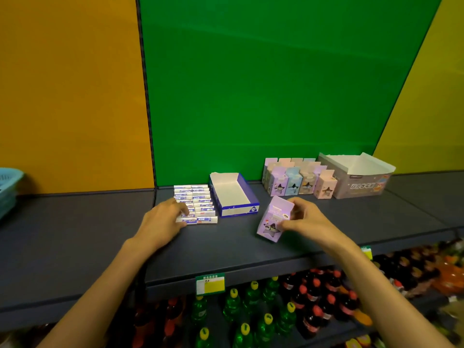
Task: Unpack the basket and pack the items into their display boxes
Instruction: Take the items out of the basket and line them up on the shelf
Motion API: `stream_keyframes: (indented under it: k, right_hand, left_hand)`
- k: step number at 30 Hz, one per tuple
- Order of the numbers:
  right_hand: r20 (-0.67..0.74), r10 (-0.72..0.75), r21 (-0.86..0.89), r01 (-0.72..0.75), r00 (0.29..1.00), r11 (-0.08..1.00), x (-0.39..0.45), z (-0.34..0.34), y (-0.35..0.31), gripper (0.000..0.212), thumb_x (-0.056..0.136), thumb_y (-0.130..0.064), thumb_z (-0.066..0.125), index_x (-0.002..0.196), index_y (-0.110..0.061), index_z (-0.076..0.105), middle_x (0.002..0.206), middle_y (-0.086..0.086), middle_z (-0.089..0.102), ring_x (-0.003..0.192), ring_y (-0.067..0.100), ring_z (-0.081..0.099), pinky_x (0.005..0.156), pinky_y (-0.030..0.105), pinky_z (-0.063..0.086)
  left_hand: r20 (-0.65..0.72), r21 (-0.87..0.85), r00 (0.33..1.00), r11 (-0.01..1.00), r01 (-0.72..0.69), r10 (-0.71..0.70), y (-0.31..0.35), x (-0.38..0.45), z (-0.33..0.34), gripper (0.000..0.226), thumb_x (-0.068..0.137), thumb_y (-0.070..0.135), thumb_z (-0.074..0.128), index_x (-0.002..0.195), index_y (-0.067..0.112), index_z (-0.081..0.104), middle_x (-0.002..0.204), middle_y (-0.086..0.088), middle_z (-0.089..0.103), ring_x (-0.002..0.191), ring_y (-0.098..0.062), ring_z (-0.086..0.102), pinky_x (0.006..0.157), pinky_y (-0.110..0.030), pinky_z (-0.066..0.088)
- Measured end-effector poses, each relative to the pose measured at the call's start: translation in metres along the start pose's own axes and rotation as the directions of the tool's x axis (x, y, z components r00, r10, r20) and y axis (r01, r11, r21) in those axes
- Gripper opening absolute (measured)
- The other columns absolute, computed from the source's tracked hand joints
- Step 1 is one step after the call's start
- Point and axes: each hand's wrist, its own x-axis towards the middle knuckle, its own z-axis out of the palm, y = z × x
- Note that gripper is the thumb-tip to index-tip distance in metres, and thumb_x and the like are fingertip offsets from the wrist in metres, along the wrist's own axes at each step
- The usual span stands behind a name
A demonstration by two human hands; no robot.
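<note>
left hand (pixel 164 221): bare, no sleeve | right hand (pixel 305 219): bare, no sleeve

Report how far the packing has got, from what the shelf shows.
Done: items are out on the shelf. In hand: the right hand grips a purple carton; the left hand touches the white packs. Left: the blue display box and the grey display box look empty; pastel cartons stand loose beside it.
</note>
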Motion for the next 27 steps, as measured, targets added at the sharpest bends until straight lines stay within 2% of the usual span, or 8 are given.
stream_keyframes:
  k: [6, 9, 12, 16, 19, 21, 23, 27]
  right_hand:
    - [0.062, -0.160, -0.356, 0.172, 0.985, 0.919, 0.044, -0.057, 0.011, 0.037, 0.076, -0.023, 0.085, 0.105, -0.023, 0.062, 0.099, -0.010, 0.067, 0.089, 0.008, 0.062, 0.074, 0.024, 0.047]
    - [0.034, -0.242, -0.618, 0.210, 0.970, 0.758, 0.076, -0.093, 0.021, 0.042, 0.073, -0.033, 0.084, 0.105, -0.028, 0.057, 0.101, -0.005, 0.063, 0.098, 0.022, 0.057, 0.082, 0.040, 0.049]
    - [0.017, -0.250, -0.772, 0.171, 0.968, 0.612, 0.101, -0.122, 0.030, 0.053, 0.073, -0.046, 0.082, 0.115, -0.029, 0.055, 0.110, 0.000, 0.064, 0.109, 0.026, 0.052, 0.088, 0.040, 0.046]
    - [0.038, -0.271, -0.797, 0.193, 0.962, 0.573, 0.132, -0.150, 0.046, 0.051, 0.072, -0.051, 0.082, 0.111, -0.028, 0.057, 0.109, -0.001, 0.065, 0.110, 0.024, 0.050, 0.085, 0.035, 0.043]
    - [0.075, -0.316, -0.804, 0.244, 0.946, 0.542, 0.151, -0.161, 0.061, 0.050, 0.067, -0.053, 0.083, 0.104, -0.031, 0.058, 0.103, 0.001, 0.066, 0.111, 0.026, 0.049, 0.100, 0.045, 0.041]
    - [0.087, -0.327, -0.811, 0.258, 0.941, 0.525, 0.158, -0.166, 0.065, 0.051, 0.068, -0.054, 0.082, 0.108, -0.030, 0.059, 0.106, 0.002, 0.064, 0.121, 0.029, 0.044, 0.105, 0.043, 0.034]
    - [0.100, -0.327, -0.820, 0.264, 0.940, 0.508, 0.163, -0.170, 0.069, 0.053, 0.071, -0.054, 0.081, 0.113, -0.030, 0.060, 0.112, 0.003, 0.062, 0.127, 0.028, 0.037, 0.102, 0.039, 0.029]
    - [0.129, -0.355, -0.828, 0.297, 0.926, 0.475, 0.171, -0.177, 0.079, 0.056, 0.069, -0.059, 0.079, 0.113, -0.031, 0.060, 0.111, -0.003, 0.061, 0.121, 0.023, 0.038, 0.094, 0.040, 0.029]
  left_hand:
    - [-0.082, -0.039, 0.996, 0.998, -0.047, 0.044, 0.047, 0.009, -0.018, 0.026, 0.092, 0.041, 0.063, 0.117, 0.033, 0.063, 0.119, 0.006, 0.059, 0.111, -0.016, 0.056, 0.083, -0.034, 0.046]
    - [-0.095, -0.046, 0.992, 0.995, -0.089, 0.084, 0.082, 0.022, -0.019, 0.028, 0.094, 0.042, 0.062, 0.120, 0.033, 0.062, 0.123, 0.006, 0.059, 0.114, -0.015, 0.054, 0.090, -0.035, 0.047]
    - [-0.083, -0.041, 0.992, 0.995, -0.094, 0.091, 0.115, 0.039, -0.015, 0.032, 0.093, 0.045, 0.061, 0.123, 0.035, 0.061, 0.125, 0.008, 0.058, 0.114, -0.014, 0.053, 0.090, -0.034, 0.046]
    - [-0.061, -0.007, 0.995, 0.997, -0.075, 0.074, 0.149, 0.057, -0.004, 0.032, 0.093, 0.047, 0.060, 0.123, 0.035, 0.060, 0.130, 0.007, 0.058, 0.121, -0.017, 0.052, 0.098, -0.038, 0.044]
    - [-0.058, 0.020, 0.997, 0.999, -0.046, 0.047, 0.167, 0.067, 0.003, 0.031, 0.094, 0.047, 0.059, 0.123, 0.036, 0.060, 0.130, 0.007, 0.058, 0.121, -0.017, 0.052, 0.098, -0.036, 0.044]
    - [-0.053, 0.037, 0.998, 0.999, -0.027, 0.028, 0.177, 0.072, 0.007, 0.031, 0.094, 0.047, 0.058, 0.123, 0.036, 0.059, 0.129, 0.007, 0.058, 0.120, -0.016, 0.052, 0.096, -0.035, 0.044]
    - [-0.040, 0.052, 0.999, 0.999, -0.011, 0.013, 0.186, 0.076, 0.010, 0.031, 0.094, 0.046, 0.058, 0.123, 0.036, 0.060, 0.128, 0.007, 0.058, 0.120, -0.017, 0.053, 0.095, -0.035, 0.045]
    - [-0.048, 0.071, 0.998, 0.997, 0.031, -0.027, 0.197, 0.079, 0.014, 0.030, 0.094, 0.045, 0.059, 0.122, 0.036, 0.061, 0.127, 0.008, 0.059, 0.118, -0.018, 0.055, 0.093, -0.036, 0.047]
